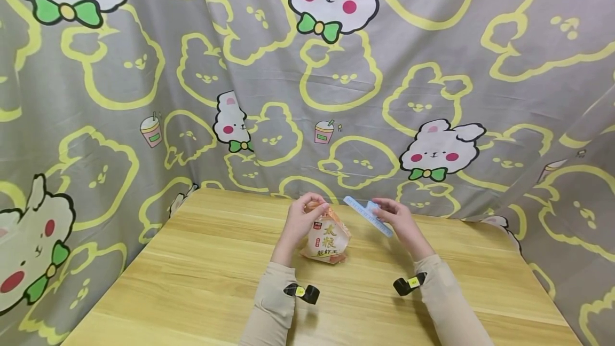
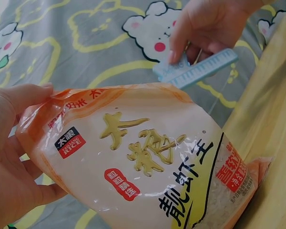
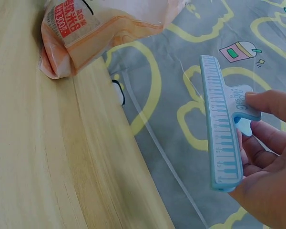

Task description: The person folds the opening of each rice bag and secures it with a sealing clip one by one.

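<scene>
A bag of rice [image 1: 328, 240], cream and orange plastic with gold lettering, stands on the table. My left hand [image 1: 305, 218] grips its top left corner between thumb and fingers, as the left wrist view shows the bag [image 2: 133, 152] close up. To the right, my right hand [image 1: 400, 222] pinches the handle of a long light-blue clip [image 1: 368, 216]. In the right wrist view the clip [image 3: 221, 129] has piano-key markings along its bar, with the thumb on one handle tab and fingers behind. The clip is apart from the bag.
The wooden table [image 1: 192, 271] reaches back to a grey curtain [image 1: 269, 79] printed with rabbits and yellow outlines. The curtain also hangs along both sides. A black strap device [image 1: 301, 292] is worn on each sleeved wrist.
</scene>
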The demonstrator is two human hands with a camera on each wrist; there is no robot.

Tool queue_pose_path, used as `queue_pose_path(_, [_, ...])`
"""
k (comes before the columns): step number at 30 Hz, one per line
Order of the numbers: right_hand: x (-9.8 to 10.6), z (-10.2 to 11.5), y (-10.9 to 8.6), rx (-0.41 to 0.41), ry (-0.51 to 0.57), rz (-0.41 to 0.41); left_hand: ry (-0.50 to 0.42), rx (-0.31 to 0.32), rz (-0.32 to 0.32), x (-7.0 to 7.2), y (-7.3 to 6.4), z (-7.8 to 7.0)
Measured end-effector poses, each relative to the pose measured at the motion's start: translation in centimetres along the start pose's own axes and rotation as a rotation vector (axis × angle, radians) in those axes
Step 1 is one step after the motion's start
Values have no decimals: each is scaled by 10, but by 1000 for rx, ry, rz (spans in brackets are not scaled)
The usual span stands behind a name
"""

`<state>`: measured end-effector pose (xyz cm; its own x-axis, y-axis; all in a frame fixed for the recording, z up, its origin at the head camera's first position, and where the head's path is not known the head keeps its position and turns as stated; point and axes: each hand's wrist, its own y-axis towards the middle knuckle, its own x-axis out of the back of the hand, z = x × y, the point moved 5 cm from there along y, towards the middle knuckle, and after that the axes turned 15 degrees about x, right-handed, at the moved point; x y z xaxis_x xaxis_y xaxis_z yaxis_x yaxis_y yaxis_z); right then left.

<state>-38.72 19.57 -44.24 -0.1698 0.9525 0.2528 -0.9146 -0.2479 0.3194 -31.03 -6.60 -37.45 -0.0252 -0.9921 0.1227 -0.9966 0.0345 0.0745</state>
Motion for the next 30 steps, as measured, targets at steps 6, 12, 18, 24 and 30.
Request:
queue_pose_path(6, [1, 0, -3, 11, -8, 18, 5, -5, -7, 0, 0, 0])
queue_pose_path(12, [1, 0, -6, 16, -2, 45, 3, -1, 0, 0, 1, 0])
queue_pose_path(18, [1, -2, -8, 24, -1, 65, 0, 2, 6, 0, 1, 0])
queue_pose_path(24, [0, 0, -10, 31, 3, 76, -3, -4, 4, 0, 1, 0])
queue_pose_path(30, [-3, 1, -12, 43, 8, 67, 4, 4, -6, 0, 1, 1])
